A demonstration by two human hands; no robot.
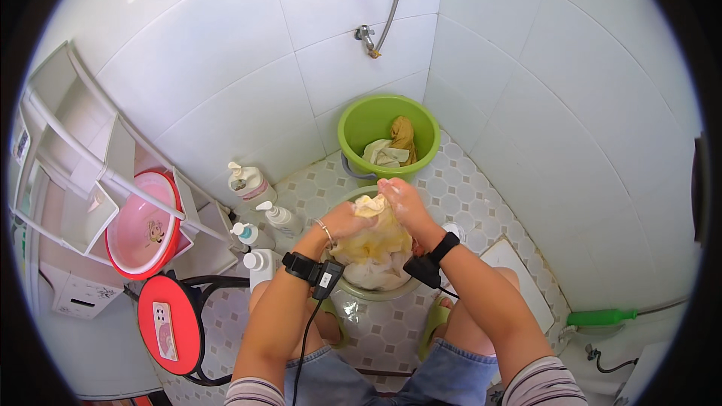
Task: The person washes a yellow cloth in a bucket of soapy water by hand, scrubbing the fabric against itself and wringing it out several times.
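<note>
Both my hands grip a wet yellow cloth (375, 239) above a round basin (389, 295) on the floor between my feet. My left hand (345, 221) holds it from the left, a bunched pale fold showing beside the thumb. Lather whitens the fingers of my right hand (403, 203), which are closed on the cloth's upper end. The lower part of the cloth hangs down into the basin, where whitish soaked fabric or suds (375, 275) fill the space. Just beyond the basin, a green bucket (361, 113) contains a light cloth (384, 153) and a tan-brown one (403, 132).
Several pump bottles (282, 220) and a white capped bottle (260, 265) stand left of the basin. A red-topped stool (189, 316) bears a phone (164, 331). At left, a white rack (107, 152) holds a red-rimmed basin (176, 208). A tap (366, 39) projects from the tiled wall.
</note>
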